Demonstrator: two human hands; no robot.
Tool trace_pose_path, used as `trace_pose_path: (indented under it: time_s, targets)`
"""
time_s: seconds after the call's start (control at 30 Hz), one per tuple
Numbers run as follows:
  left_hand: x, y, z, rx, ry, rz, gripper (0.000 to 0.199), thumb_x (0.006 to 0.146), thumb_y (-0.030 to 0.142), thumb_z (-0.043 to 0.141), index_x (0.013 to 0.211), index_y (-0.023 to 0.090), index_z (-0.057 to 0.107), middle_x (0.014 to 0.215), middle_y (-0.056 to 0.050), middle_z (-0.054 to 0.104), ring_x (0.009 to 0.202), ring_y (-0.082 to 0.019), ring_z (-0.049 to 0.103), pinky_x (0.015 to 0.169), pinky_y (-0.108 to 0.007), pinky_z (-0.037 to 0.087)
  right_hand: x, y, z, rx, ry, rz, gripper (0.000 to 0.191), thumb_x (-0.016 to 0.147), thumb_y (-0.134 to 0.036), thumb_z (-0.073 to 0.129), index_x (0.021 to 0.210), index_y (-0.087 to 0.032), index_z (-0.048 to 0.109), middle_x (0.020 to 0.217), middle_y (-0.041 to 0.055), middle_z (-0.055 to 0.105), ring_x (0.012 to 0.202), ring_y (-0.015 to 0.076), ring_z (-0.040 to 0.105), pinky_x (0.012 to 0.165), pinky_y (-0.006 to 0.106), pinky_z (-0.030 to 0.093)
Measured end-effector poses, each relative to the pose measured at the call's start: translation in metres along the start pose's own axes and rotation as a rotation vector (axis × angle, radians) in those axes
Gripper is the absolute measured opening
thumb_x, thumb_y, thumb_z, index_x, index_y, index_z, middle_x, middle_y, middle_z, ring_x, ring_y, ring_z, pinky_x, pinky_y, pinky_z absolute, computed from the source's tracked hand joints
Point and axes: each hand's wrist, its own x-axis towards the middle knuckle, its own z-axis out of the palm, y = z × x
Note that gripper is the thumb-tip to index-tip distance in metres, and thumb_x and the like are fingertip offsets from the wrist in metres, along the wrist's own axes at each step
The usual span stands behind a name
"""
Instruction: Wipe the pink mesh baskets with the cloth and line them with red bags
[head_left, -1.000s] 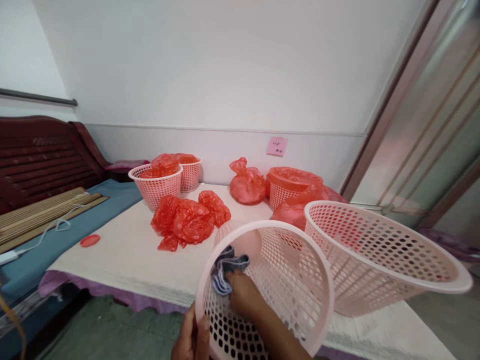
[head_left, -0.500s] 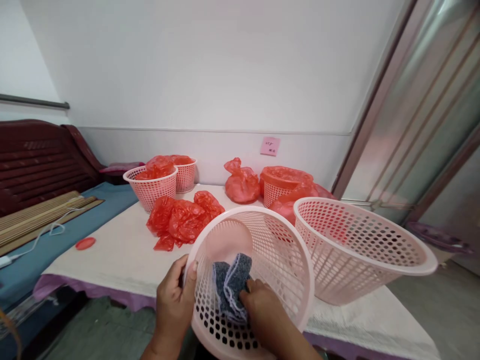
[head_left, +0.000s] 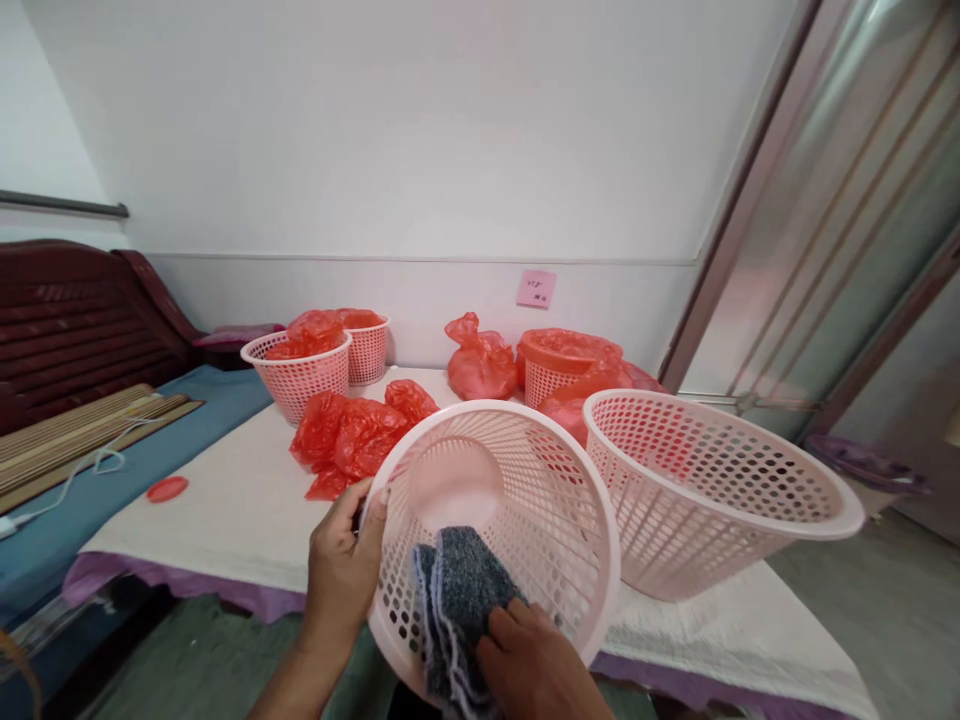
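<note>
A pale pink plastic basket (head_left: 576,480) with holed walls is tilted so its mouth faces me. My left hand (head_left: 346,565) grips its left rim, thumb over the edge. Inside the lower part of the basket, my right hand (head_left: 529,655) is closed on a folded dark grey cloth (head_left: 469,585) with pale edging. The cloth lies against the lower inner wall, and its bottom end runs toward the near rim. A second pink basket (head_left: 675,540) stands just to the right, its wide mouth leaning toward me.
Crumpled red plastic bags (head_left: 356,435) lie behind the held basket on the white-covered table (head_left: 225,520). Farther back stand a bag-filled basket (head_left: 296,380), a knotted red bag (head_left: 481,362) and a red-lined basket (head_left: 551,385). A red lid-like disc (head_left: 166,489) lies at left.
My right hand has drawn the cloth down and toward me along the basket wall, so more of the basket's bottom shows. My left hand still holds the rim.
</note>
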Motion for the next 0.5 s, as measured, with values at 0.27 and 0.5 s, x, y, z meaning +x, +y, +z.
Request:
trace_pose_path:
  time_s: [0.27, 0.5]
  targets:
    - [0.018, 0.019, 0.009, -0.152, -0.026, -0.11, 0.033, 0.082, 0.048, 0.06, 0.094, 0.017, 0.065, 0.078, 0.001, 0.066, 0.075, -0.015, 0.058, 0.071, -0.024, 0.045, 0.007, -0.019, 0.017, -0.061, 0.128, -0.002, 0.019, 0.069, -0.015, 0.07, 0.082, -0.021, 0.057, 0.074, 0.0008, 0.061, 0.063, 0.019, 0.052, 0.057, 0.031, 0.042]
    - [-0.052, -0.024, 0.009, -0.183, -0.161, -0.285, 0.043, 0.088, 0.052, 0.046, 0.119, 0.023, 0.056, 0.13, -0.008, 0.058, 0.118, -0.025, 0.056, 0.097, -0.038, 0.046, 0.044, -0.029, 0.0, 0.249, 0.259, 0.251, 0.029, 0.07, -0.02, 0.063, 0.098, -0.017, 0.058, 0.089, 0.0096, 0.062, 0.079, 0.0247, 0.059, 0.063, 0.037, 0.053]
